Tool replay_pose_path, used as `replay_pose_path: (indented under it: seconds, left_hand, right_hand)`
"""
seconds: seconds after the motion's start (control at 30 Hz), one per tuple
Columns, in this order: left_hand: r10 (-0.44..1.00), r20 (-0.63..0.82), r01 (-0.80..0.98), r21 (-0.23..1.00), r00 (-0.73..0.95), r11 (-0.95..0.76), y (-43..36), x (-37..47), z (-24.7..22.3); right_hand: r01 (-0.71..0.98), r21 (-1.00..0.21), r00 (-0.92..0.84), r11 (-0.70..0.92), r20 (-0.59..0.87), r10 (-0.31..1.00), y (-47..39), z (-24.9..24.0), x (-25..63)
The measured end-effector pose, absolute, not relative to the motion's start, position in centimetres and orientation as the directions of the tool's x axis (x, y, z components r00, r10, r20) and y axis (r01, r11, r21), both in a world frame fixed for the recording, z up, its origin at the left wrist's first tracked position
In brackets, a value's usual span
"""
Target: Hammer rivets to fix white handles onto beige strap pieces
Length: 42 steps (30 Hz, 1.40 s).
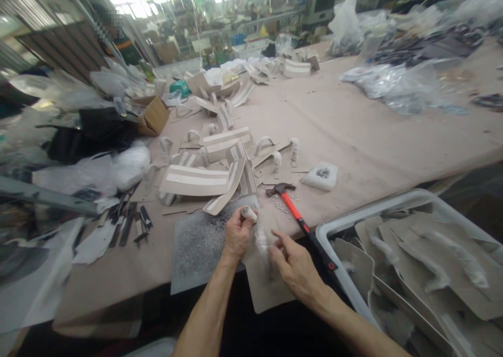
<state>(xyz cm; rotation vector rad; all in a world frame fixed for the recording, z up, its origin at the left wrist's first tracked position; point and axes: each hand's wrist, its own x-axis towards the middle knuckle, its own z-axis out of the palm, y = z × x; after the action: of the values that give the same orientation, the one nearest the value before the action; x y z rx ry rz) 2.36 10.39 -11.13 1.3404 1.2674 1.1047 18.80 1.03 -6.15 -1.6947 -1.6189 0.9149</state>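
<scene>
At the near edge of the table (129,268), the left hand (237,237) pinches a pale roll (248,213) above a beige panel (264,290); the right hand (295,269) is half-curled beside it, its grip unclear. A steady pinch should limit twisting.

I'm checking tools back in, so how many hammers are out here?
1: a hammer just beyond the right hand, its head on the table. Others may be hidden under the piles.

The pinkish table (353,121) carries a heap of curved beige boards (196,181). 1 red and black hammer (293,205) lies near a grey plate (192,255). Clear plastic bags (408,87) sit farther back
</scene>
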Motion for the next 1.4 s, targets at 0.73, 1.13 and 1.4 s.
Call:
replay_pose_path:
  seconds: [0.73, 1.13, 1.4]
  left_hand:
    - [0.993, 0.092, 0.251, 0.965, -0.068, -0.072, 10.1, 3.6, -10.6]
    - [0.968, 0.187, 0.334, 0.913, 0.168, -0.234, 10.6, 2.8, -10.3]
    - [0.967, 0.197, 0.351, 0.904, 0.164, -0.243, 10.4, 2.8, -10.5]
  right_hand:
    - [0.307, -0.789, 0.079, -0.532, -0.535, 0.841, 7.2, -9.8, 25.2]
    - [0.354, -0.914, 0.055, -0.198, -0.190, 0.980, 6.8, -2.3, 24.9]
    - [0.853, -0.446, -0.261, 0.269, 0.081, 0.962, 5.3, 4.0, 26.4]
